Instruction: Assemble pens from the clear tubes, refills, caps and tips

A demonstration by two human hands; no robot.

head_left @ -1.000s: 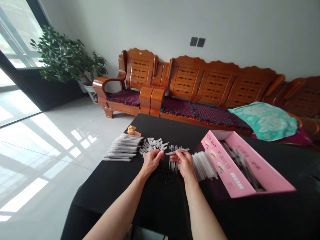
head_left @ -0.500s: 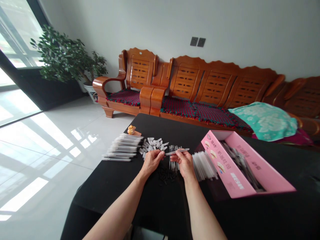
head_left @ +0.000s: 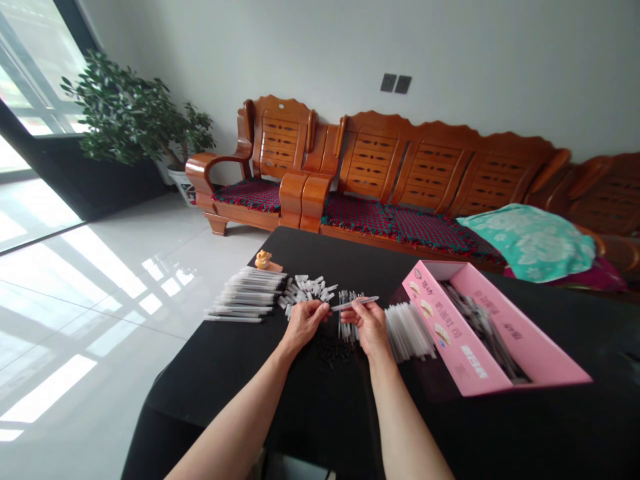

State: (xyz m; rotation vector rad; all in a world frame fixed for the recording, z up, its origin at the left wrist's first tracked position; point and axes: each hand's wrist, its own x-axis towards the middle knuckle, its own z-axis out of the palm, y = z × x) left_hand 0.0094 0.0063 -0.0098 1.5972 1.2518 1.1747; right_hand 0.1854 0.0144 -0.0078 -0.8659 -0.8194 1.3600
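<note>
A desk (head_left: pixel 240 373) draped in black cloth fills the lower part of the view. It stands in a living room with a glossy pale tiled floor (head_left: pixel 90 293) that catches the window light. Behind it, along a plain white wall, are a carved wooden armchair (head_left: pixel 250 167) and a long matching sofa (head_left: pixel 430 173) with dark red cushions. A teal blanket (head_left: pixel 530 243) is bunched at the right end of the sofa. A leafy potted plant (head_left: pixel 130 117) sits in the corner by the window, and two dark wall sockets (head_left: pixel 395 84) are above the sofa.

The pen (head_left: pixel 371 301) is held just above the middle of the desk, between the two hands. Its long axis runs almost level, left to right across the view, and the right end is slightly higher and farther away. The right hand (head_left: pixel 369 327) has its fingers (head_left: pixel 356 308) closed around the middle of the barrel. The left hand (head_left: pixel 306 320) is curled with its fingertips pinched together at the pen's left end (too small to tell whether they grip the tip itself).

On the desk there is a row of finished pens (head_left: pixel 240 297) at the far left, then a heap of pale caps (head_left: pixel 307 288) and some thin refills (head_left: pixel 345 300) beyond the hands. Small black pieces (head_left: pixel 333 352) lie under the hands, and clear tubes (head_left: pixel 407 330) lie to the right. An open pink box (head_left: pixel 480 363) lies beside the tubes with dark sticks inside, and a small orange figurine (head_left: pixel 263 259) stands near the desk's far left corner.
</note>
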